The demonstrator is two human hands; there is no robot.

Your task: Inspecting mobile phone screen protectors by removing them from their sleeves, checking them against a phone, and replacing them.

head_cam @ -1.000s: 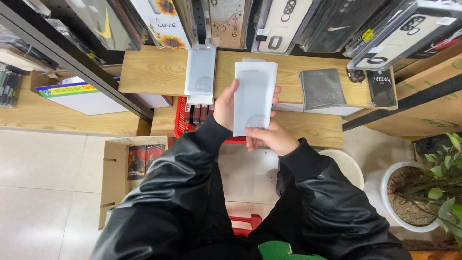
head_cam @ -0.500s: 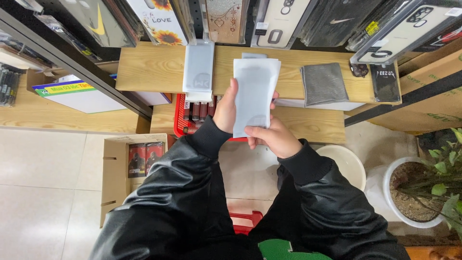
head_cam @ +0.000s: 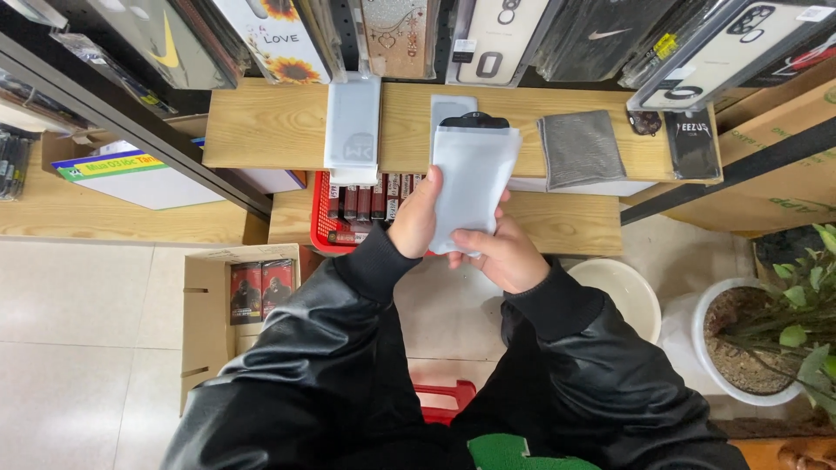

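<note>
We've got the white pouch [head_cam: 470, 187] at frame centre, left hand [head_cam: 416, 218] and right hand [head_cam: 501, 254] both with fingers gripping it, a black item poking out its top. Behind it, lower down, the red basket [head_cam: 326, 213] holds dark packs; the cardboard box [head_cam: 209, 305] at lower left holds two red-black ones.

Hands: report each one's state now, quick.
Left hand: closed on the left edge of the white pouch.
Right hand: gripping the same pouch at its bottom edge.
</note>
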